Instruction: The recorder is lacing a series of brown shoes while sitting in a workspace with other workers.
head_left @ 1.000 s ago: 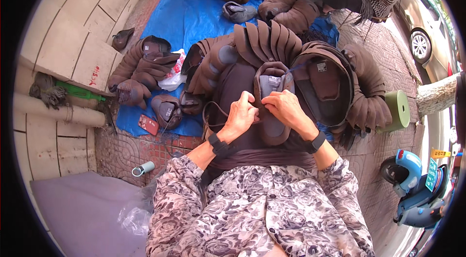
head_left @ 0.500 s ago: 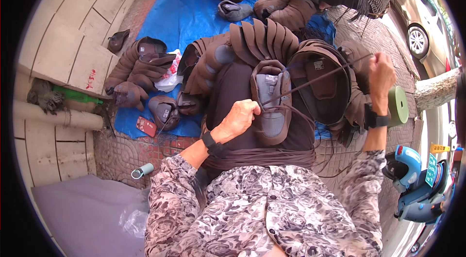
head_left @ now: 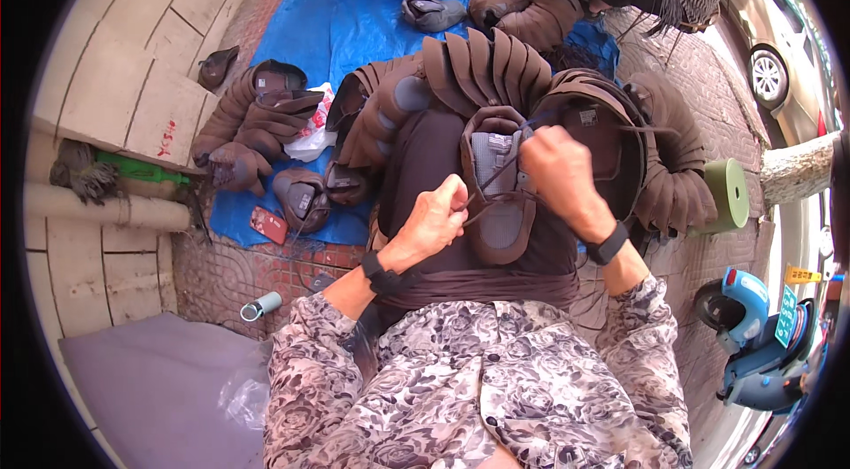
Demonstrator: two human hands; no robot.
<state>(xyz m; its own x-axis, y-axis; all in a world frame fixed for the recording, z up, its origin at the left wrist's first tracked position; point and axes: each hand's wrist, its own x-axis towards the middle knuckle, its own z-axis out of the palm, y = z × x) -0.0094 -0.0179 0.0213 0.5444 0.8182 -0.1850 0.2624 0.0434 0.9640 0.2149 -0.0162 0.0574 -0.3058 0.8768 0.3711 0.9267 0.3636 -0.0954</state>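
A brown shoe upper point(head_left: 502, 237) with a grey tongue point(head_left: 490, 163) rests on my lap, its toe toward me, partly laced. My left hand point(head_left: 436, 219) is at its left side, thumb and forefinger pinched on a brown shoelace point(head_left: 478, 210) that runs across the eyelets. Over the right edge of the opening, my right hand point(head_left: 564, 178) is closed with fingers curled at the upper eyelets. Its fingertips are partly hidden; a dark lace trails off to the right of it. More brown laces point(head_left: 496, 285) lie bundled across my lap.
Nested rows of brown uppers point(head_left: 482, 70) curve around my knees on a blue tarp point(head_left: 354, 35). A red phone-like case point(head_left: 268, 225) and a grey-green cylinder point(head_left: 260, 306) lie at left. At right are a green roll point(head_left: 728, 194) and a blue scooter point(head_left: 748, 301). Another person bends at far right.
My right hand has come in from the far right, where it held the lace stretched out, to the shoe upper's opening. My left hand stays pinched near the eyelets, slightly farther left.
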